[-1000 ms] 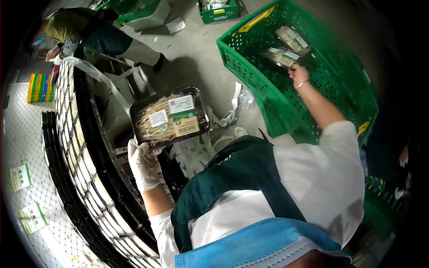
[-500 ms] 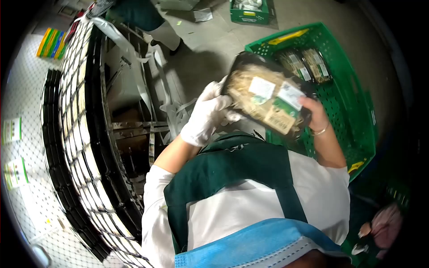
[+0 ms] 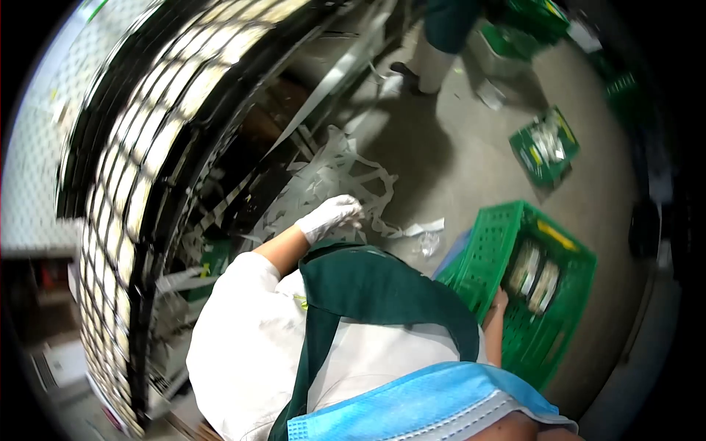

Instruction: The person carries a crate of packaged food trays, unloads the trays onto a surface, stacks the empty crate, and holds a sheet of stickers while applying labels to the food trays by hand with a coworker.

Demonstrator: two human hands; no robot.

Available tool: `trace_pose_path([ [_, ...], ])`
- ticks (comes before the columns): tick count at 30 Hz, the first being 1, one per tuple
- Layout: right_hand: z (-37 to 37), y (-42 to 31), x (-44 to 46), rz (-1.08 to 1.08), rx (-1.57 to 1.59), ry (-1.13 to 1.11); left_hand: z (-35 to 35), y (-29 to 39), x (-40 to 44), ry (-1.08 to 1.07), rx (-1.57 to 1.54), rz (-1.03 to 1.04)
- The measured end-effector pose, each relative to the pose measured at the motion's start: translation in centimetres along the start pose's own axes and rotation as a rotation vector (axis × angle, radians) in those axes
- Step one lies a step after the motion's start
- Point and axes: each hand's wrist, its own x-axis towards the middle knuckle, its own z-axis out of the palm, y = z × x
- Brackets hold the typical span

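My left hand [image 3: 331, 217], in a white glove, hangs in front of the apron with its fingers loosely curled and nothing visible in them. White strips of backing film [image 3: 346, 165] lie tangled on the floor beyond it. To the right, my bare right hand [image 3: 499, 300] reaches down at the side wall of a green perforated crate [image 3: 496, 235]. Its fingers are mostly hidden, so whether they hold anything does not show. Inside the crate, close to that hand, lie two labelled, film-wrapped food packs [image 3: 525, 267] side by side.
Curved rows of stacked black-edged packs [image 3: 165, 110] line the left side. Another person's leg [image 3: 434, 66] stands at the back. A small green crate [image 3: 545, 147] with whitish contents sits on the floor, and a grey bin [image 3: 500, 55] is farther back.
The black tray pack held in both hands is out of them. My right hand has gone down to the crate, while the left has withdrawn and curled. The view has turned.
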Motion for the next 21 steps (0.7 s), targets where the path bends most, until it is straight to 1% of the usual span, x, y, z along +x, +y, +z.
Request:
trace_pose_path([
  [1, -0.5, 0.3, 0.8, -0.103, -0.047, -0.034, -0.8, -1.1, -1.3, 0.088, -0.096, -0.011],
  [2, 0.0, -1.2, -0.5, -0.09, -0.05, 0.003, -1.2, -1.8, -2.5, 0.225, -0.138, -0.075],
  [3, -1.6, -0.5, 1.5, -0.199, -0.348, -0.036, -1.5, -2.0, -3.4, 0.261, -0.123, -0.095],
  [4, -1.4, -1.5, 2.0, -0.243, -0.522, -0.036, -2.2, -2.7, -5.1, 0.323, -0.125, -0.115],
  [7, -0.2, -6.0, 2.9, -0.402, -0.845, 0.046, -4.0, -7.4, -7.6, 0.451, -0.129, -0.025],
  [9, 1.8, -10.4, 2.8, -0.589, -0.922, 0.141, -4.8, -9.7, -8.7, 0.477, -0.097, 0.016],
  [11, 4.3, -14.6, 1.5, -0.827, -0.868, 0.212, -4.6, -10.6, -10.1, 0.53, -0.127, -0.007],
  [13, 7.5, -18.4, -0.3, -1.056, -0.753, 0.214, -4.6, -11.8, -12.2, 0.615, -0.094, 0.034],
  [14, 9.8, -19.9, -3.4, -1.164, -0.694, 0.171, -5.5, -13.2, -14.5, 0.656, -0.051, 0.05],
  [15, 12.1, -21.2, -6.1, -1.25, -0.644, 0.107, -5.8, -14.8, -16.3, 0.695, -0.008, 0.071],
  [16, 15.0, -21.8, -9.5, -1.336, -0.605, 0.011, -6.6, -16.9, -18.9, 0.741, -0.047, 0.079],
  [17, 18.0, -22.1, -12.6, -1.406, -0.571, -0.118, -7.2, -19.2, -21.4, 0.81, 0.027, 0.069],
  [18, 21.8, -21.5, -15.8, -1.448, -0.563, -0.301, -7.6, -21.4, -24.0, 0.883, 0.095, 0.051],
  [19, 25.3, -20.3, -19.1, -1.46, -0.585, -0.511, -8.0, -24.1, -27.1, 0.983, 0.086, 0.018],
  [20, 28.9, -18.0, -22.7, -1.428, -0.655, -0.752, -8.7, -27.7, -29.8, 1.082, 0.174, -0.091],
  [21, 31.9, -14.7, -27.4, -1.343, -0.867, -0.932, -8.6, -31.9, -32.7, 1.22, 0.196, -0.169],
])
